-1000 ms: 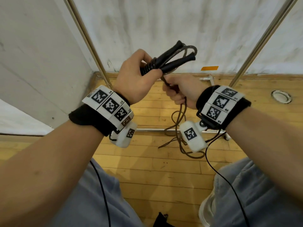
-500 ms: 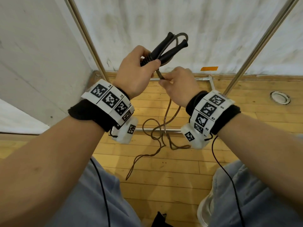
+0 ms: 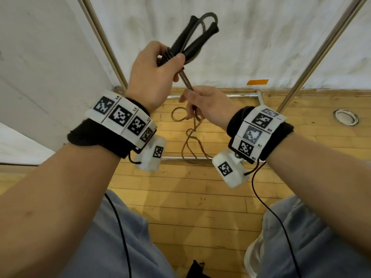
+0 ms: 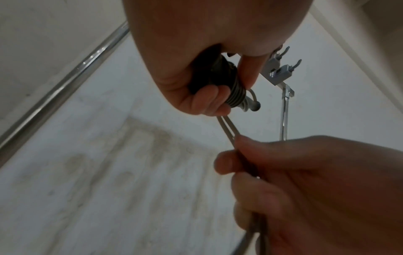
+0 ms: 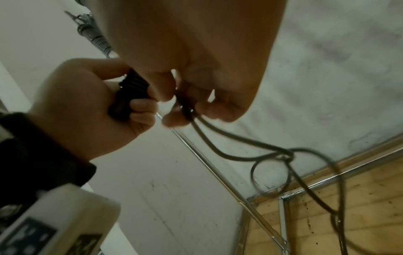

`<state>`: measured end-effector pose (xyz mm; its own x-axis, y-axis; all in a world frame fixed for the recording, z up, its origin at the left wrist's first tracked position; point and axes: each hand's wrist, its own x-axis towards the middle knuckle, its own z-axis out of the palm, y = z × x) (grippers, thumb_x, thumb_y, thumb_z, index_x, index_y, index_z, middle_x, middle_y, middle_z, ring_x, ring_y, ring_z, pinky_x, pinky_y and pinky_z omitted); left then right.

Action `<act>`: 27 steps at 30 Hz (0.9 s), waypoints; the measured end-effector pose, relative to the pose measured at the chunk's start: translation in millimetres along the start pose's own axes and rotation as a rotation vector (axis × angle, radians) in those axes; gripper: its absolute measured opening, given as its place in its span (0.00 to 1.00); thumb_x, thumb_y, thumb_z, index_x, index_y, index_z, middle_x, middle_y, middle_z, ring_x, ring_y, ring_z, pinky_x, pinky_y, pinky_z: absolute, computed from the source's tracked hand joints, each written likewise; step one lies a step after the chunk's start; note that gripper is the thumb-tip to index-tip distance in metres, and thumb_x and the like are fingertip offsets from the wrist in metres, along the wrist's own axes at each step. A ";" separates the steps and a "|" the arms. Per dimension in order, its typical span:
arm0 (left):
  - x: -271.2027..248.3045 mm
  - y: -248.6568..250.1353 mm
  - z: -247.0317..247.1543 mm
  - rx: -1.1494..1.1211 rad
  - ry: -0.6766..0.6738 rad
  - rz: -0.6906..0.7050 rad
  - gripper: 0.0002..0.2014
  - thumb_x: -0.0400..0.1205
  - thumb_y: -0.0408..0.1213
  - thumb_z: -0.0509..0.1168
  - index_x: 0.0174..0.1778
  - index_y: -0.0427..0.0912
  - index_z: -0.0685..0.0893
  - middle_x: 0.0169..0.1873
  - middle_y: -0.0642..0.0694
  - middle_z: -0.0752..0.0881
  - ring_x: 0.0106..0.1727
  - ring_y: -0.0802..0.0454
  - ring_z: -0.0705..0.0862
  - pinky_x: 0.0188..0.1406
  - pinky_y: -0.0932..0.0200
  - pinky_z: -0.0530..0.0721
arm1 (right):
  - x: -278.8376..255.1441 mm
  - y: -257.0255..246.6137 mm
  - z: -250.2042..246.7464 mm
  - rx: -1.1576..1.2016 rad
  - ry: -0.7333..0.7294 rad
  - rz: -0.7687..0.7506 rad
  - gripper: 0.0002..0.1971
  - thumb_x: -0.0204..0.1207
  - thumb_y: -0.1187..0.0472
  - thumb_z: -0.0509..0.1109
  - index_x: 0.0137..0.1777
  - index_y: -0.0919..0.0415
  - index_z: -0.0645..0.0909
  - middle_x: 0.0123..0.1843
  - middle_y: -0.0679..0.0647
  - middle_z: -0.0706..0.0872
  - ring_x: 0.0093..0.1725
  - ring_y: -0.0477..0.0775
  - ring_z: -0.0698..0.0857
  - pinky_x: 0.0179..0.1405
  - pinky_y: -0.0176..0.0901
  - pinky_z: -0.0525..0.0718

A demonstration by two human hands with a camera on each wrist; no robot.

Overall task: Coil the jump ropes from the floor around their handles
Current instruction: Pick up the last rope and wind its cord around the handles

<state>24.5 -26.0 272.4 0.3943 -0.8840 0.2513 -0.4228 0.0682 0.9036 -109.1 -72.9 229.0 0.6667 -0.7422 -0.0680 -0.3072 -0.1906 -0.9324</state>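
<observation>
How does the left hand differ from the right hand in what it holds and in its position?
The left hand grips the two black handles, where some rope is already wound; the right hand pinches the doubled free rope. The left hand is higher; the right hand is lower, below the handles. Slack rope hangs in loops below the right hand, none below the left hand. Both wear wristbands with printed markers.

The head camera is looking down from above at both hands, while each wrist camera is peering up close at the same handles (image 3: 186, 47) and rope (image 5: 229, 138).
</observation>
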 end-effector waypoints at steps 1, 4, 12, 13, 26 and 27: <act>1.1 -1.1 -1.1 0.006 0.004 0.002 0.05 0.80 0.44 0.64 0.43 0.48 0.76 0.30 0.49 0.84 0.22 0.61 0.77 0.25 0.63 0.71 | 1.1 0.2 0.0 -0.028 0.057 -0.010 0.12 0.85 0.54 0.55 0.45 0.54 0.78 0.26 0.45 0.80 0.26 0.44 0.74 0.32 0.38 0.76; 1.2 -4.7 1.4 0.053 0.000 0.015 0.07 0.81 0.45 0.63 0.49 0.46 0.75 0.34 0.49 0.84 0.25 0.62 0.78 0.29 0.62 0.73 | 2.3 0.6 -0.2 -0.065 0.171 -0.022 0.13 0.86 0.54 0.53 0.43 0.57 0.74 0.27 0.47 0.73 0.22 0.43 0.69 0.26 0.38 0.70; 4.8 -16.6 -0.1 0.354 -0.014 0.059 0.16 0.83 0.46 0.63 0.65 0.47 0.73 0.41 0.60 0.80 0.38 0.70 0.78 0.32 0.78 0.72 | -2.4 0.9 -2.2 -0.105 0.273 -0.031 0.17 0.85 0.53 0.56 0.41 0.58 0.81 0.27 0.47 0.72 0.25 0.44 0.69 0.29 0.38 0.68; 4.8 -19.1 -0.5 0.394 -0.040 0.052 0.16 0.83 0.46 0.63 0.66 0.47 0.73 0.43 0.60 0.79 0.39 0.68 0.79 0.32 0.76 0.72 | -3.4 0.6 -3.0 -0.108 0.269 -0.029 0.16 0.85 0.53 0.56 0.40 0.57 0.81 0.27 0.48 0.72 0.23 0.43 0.68 0.27 0.37 0.67; 1.9 -36.7 7.5 0.650 -0.250 0.039 0.15 0.82 0.46 0.66 0.56 0.46 0.67 0.36 0.58 0.74 0.34 0.64 0.75 0.28 0.67 0.67 | -23.4 -14.6 -16.1 -0.127 0.176 0.087 0.21 0.85 0.51 0.55 0.32 0.62 0.68 0.25 0.52 0.62 0.20 0.46 0.59 0.23 0.37 0.62; 2.6 -36.9 9.2 0.648 -0.254 0.046 0.15 0.83 0.46 0.65 0.58 0.45 0.68 0.36 0.57 0.75 0.34 0.64 0.75 0.28 0.67 0.68 | -23.1 -17.6 -16.8 -0.093 0.170 0.101 0.20 0.85 0.52 0.54 0.33 0.62 0.69 0.25 0.52 0.62 0.21 0.46 0.59 0.23 0.37 0.61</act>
<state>33.6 -35.0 236.5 0.1949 -0.9730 0.1238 -0.8672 -0.1121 0.4851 -130.5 -63.2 252.9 0.5077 -0.8567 -0.0913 -0.4332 -0.1622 -0.8866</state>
